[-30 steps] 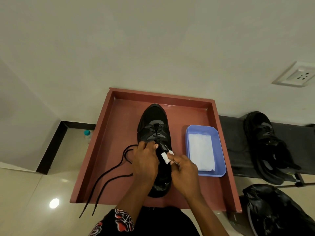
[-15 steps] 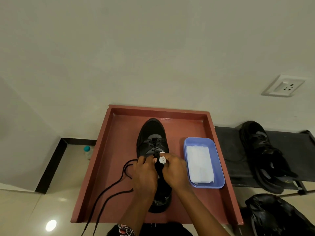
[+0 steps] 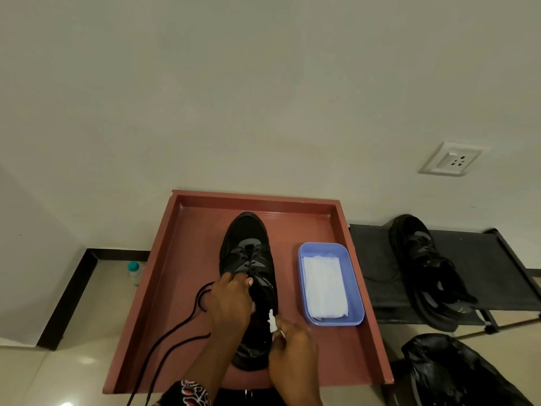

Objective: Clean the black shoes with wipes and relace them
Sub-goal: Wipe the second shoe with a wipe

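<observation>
A small bottle (image 3: 134,271) with a teal cap stands on the floor at far left, just beside the red tray (image 3: 187,247). A black lace (image 3: 175,329) trails from the shoe across the tray's left half and over its near edge. The left hand (image 3: 231,303), a patterned sleeve (image 3: 190,394) at the wrist, rests on the black shoe (image 3: 248,259) at tray centre, fingers curled over the tongue area and gripping the upper; the toe points at the wall. At the shoe's right side near the heel opening, the right hand (image 3: 292,344) pinches a small white wipe (image 3: 272,322) against the collar. Right of the shoe, a blue tub (image 3: 301,276) holds folded wipes. Beyond the tray, a second shoe (image 3: 421,259) sits on a black rack (image 3: 374,259), a black bag (image 3: 456,373) below and a wall socket (image 3: 450,159) above.
</observation>
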